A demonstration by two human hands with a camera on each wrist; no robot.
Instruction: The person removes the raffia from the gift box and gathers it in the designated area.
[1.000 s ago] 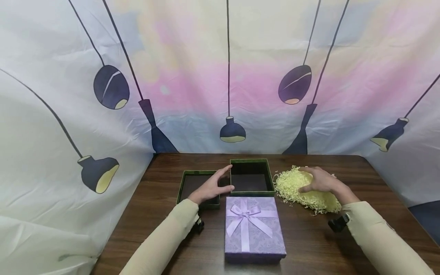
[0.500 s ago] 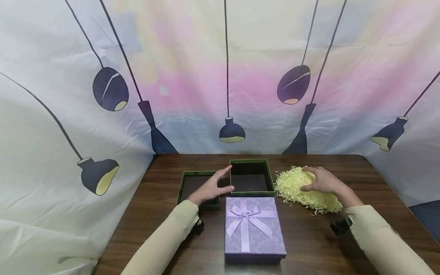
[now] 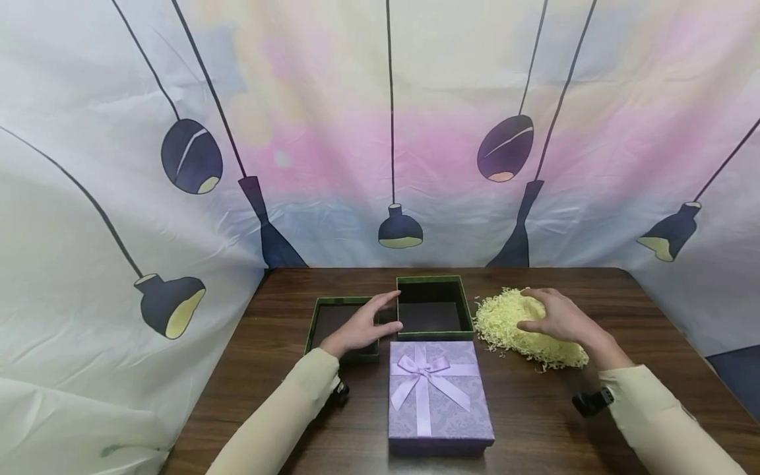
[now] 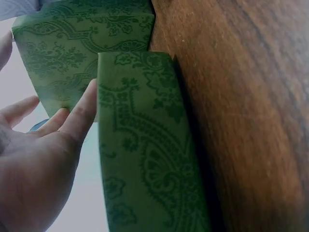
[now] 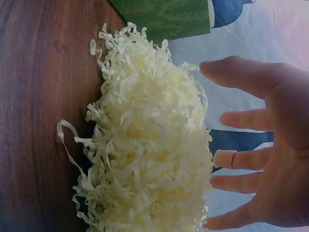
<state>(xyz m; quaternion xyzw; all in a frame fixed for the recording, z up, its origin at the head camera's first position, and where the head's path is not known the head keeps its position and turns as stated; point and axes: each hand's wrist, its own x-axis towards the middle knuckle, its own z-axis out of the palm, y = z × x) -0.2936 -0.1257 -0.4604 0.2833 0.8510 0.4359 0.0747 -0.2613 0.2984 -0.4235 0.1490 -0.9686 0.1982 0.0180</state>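
Note:
A green patterned box (image 3: 436,336) stands open-topped at the back of the table, its dark inside showing. Left of it lies a shallower green box lid (image 3: 363,359), open side up. My left hand (image 3: 356,332) reaches over the lid with thumb and fingers spread, fingertips right at the box's left side. In the left wrist view the hand (image 4: 41,159) holds nothing. Right of the box is a heap of pale yellow shredded paper (image 3: 503,323). My right hand (image 3: 559,320) hovers over this heap, fingers spread and apart, fingertips close to the strands in the right wrist view.
A closed purple gift box (image 3: 439,412) with a ribbon bow stands in front of the green box, near the table's front. The brown wooden table (image 3: 534,422) ends at the back against a curtain (image 3: 332,231) printed with hanging lamps.
The right wrist has drifted slightly right and nearer, with the fingers still over the shredded paper. The left hand has stayed almost in place, and the boxes have not moved.

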